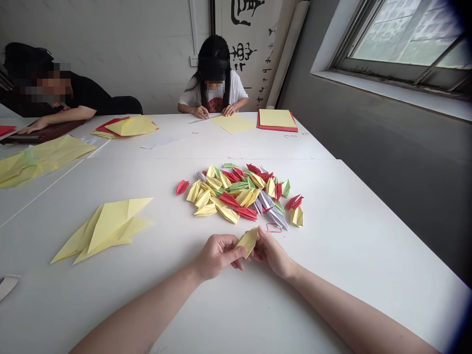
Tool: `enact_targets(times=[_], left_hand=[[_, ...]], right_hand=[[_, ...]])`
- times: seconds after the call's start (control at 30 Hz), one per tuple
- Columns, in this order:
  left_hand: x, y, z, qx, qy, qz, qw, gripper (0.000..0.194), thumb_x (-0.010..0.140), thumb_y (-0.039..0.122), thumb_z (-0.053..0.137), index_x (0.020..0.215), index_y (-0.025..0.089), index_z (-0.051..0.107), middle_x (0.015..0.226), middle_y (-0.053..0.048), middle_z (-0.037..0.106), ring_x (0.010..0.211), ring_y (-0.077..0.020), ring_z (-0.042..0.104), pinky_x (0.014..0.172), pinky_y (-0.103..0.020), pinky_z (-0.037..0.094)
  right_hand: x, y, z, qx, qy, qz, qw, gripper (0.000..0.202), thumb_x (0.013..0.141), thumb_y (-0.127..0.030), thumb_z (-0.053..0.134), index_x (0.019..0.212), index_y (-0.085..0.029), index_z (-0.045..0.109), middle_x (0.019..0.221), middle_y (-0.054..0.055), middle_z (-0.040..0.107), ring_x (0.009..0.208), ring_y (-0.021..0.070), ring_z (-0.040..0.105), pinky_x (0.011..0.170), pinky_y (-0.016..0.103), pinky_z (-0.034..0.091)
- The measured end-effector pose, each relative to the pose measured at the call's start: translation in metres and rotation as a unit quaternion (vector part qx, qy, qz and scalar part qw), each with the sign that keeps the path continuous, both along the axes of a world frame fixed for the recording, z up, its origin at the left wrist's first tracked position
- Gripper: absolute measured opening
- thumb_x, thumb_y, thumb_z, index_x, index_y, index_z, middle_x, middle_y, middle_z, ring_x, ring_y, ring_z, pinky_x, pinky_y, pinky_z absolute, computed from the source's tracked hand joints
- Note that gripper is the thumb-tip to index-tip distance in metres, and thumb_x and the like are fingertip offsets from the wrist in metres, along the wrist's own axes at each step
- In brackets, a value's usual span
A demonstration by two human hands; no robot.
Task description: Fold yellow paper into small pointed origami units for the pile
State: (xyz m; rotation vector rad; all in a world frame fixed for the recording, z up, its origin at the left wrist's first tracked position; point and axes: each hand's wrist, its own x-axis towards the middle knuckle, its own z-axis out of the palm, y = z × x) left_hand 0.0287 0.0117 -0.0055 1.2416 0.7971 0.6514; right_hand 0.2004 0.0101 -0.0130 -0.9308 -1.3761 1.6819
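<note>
A broad white table (228, 319) stretches in front of me. Two people work beyond its near part: one in black (88, 93) leans low at the far left, and one in a white shirt (238, 88) bends over a flat yellow sheet (234, 125). In the middle lies a loose pile of small folded papers (239, 189), yellow, red, green and pale violet. Left of it, apart, rest a few larger yellow folded sheets (110, 223), overlapping. On the near side of the pile, two bare hands meet: the left hand (219, 255) has its thumb pressed on the lower part of a small yellow folded piece (248, 242), fingers curled beneath; the right hand (276, 253) clamps its upper right corner, thumb uppermost, other fingers bent and partly hidden
</note>
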Motion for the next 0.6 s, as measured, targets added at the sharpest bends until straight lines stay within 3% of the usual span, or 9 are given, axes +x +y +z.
enact_targets(times=[0.1,0.2,0.37,0.6], left_hand=[[0.0,0.002,0.0,-0.004,-0.008,0.041,0.999,0.032,0.077,0.045,0.065,0.077,0.014,0.06,0.068,-0.002,0.061,0.058,-0.0122,0.059,0.055,-0.023,0.047],[0.001,0.003,-0.003,-0.011,-0.013,0.043,0.999,0.033,0.079,0.048,0.062,0.079,0.016,0.054,0.064,0.002,0.056,0.05,-0.0101,0.055,0.044,-0.019,0.04],[0.002,0.002,-0.007,-0.006,-0.016,0.041,0.999,0.044,0.088,0.055,0.042,0.065,0.018,0.043,0.053,0.005,0.044,0.04,-0.0062,0.039,0.041,-0.02,0.031],[0.001,0.003,-0.005,-0.037,-0.023,0.023,0.999,0.044,0.088,0.053,0.044,0.061,0.018,0.042,0.053,0.005,0.042,0.041,-0.0063,0.038,0.041,-0.02,0.028]], right_hand=[[-0.002,0.001,0.006,0.034,0.022,0.037,0.999,0.042,0.087,-0.056,0.051,0.072,-0.017,0.057,0.06,-0.001,0.055,0.051,0.0114,0.048,0.05,0.026,0.037],[-0.006,0.0,0.012,0.034,0.062,0.088,0.994,0.031,0.089,-0.047,0.052,0.083,-0.017,0.056,0.072,0.003,0.063,0.066,0.0165,0.061,0.067,0.032,0.047],[-0.006,-0.001,0.006,0.038,0.079,0.113,0.99,0.024,0.084,-0.038,0.063,0.086,-0.017,0.053,0.076,0.007,0.068,0.081,0.0213,0.067,0.076,0.038,0.051],[-0.007,-0.003,0.002,0.021,0.09,0.109,0.99,0.019,0.083,-0.032,0.066,0.083,-0.018,0.052,0.079,0.008,0.071,0.08,0.0221,0.069,0.076,0.039,0.052]])
